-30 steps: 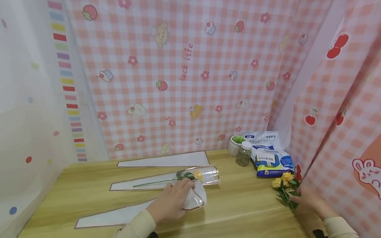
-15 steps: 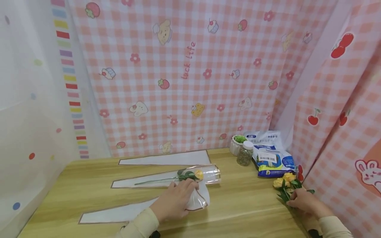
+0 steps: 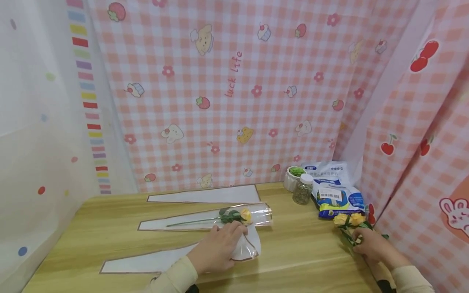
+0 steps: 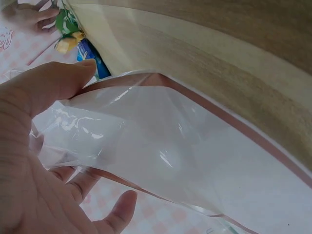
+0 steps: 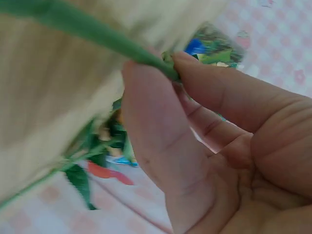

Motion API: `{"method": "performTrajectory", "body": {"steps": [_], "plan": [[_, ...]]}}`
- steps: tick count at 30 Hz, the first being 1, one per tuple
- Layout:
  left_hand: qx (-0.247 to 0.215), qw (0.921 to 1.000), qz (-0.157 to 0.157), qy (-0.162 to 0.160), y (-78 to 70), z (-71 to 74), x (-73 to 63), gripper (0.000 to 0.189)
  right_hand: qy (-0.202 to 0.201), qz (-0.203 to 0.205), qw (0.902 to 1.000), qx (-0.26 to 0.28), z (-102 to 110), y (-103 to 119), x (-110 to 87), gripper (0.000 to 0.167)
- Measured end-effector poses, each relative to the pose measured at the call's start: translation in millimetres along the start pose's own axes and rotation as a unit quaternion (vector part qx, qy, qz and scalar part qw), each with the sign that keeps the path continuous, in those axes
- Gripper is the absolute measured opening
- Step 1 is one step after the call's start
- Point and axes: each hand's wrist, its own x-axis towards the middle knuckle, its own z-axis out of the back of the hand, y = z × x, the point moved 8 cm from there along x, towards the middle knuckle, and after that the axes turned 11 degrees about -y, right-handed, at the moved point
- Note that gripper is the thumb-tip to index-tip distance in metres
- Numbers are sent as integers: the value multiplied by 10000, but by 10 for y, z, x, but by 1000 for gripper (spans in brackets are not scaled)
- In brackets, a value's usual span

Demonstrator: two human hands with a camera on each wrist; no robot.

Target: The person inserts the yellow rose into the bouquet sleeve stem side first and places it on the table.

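My left hand [image 3: 219, 248] grips the wide end of a white flower sleeve [image 3: 146, 260] with a brown border and a clear plastic front. In the left wrist view the thumb [image 4: 58, 80] lies along one edge of this sleeve's mouth, with fingers at the opposite edge; the mouth bulges apart. Near the table's right side, my right hand [image 3: 373, 244] pinches a green stem [image 5: 105, 34] between thumb and finger. Yellow roses [image 3: 349, 219] with dark leaves are beside that hand; a second stem [image 5: 41, 183] shows below it in the right wrist view.
Behind the left hand, another sleeve [image 3: 154, 224] holds one yellow rose [image 3: 246, 215]. A flat sleeve [image 3: 205, 196] lies at the back. A white pot with green contents [image 3: 292, 183], a lidded jar [image 3: 303, 193] and printed bags [image 3: 338, 203] stand back right, near the curtain [image 3: 399, 171].
My right hand has moved left and closed on a stem among the yellow roses, and the blooms have shifted slightly. My left hand stays at the sleeve's mouth.
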Motion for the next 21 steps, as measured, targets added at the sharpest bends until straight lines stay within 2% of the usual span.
{"method": "performTrajectory", "body": {"steps": [6,13,19,21], "plan": [[-6,10000,71,53,14,6,3,77,6,-220,9974,684,136,269,48,31],[-67,9998,130,163,25,-8,-13,76,-356,-339,9919,1167,283,463,136,40],[-182,9997,128,114,31,1,-17,75,-923,-552,9768,1854,385,461,156,32],[-195,9997,130,95,36,-8,-21,75,-1110,-672,9687,2115,434,464,144,32]]}}
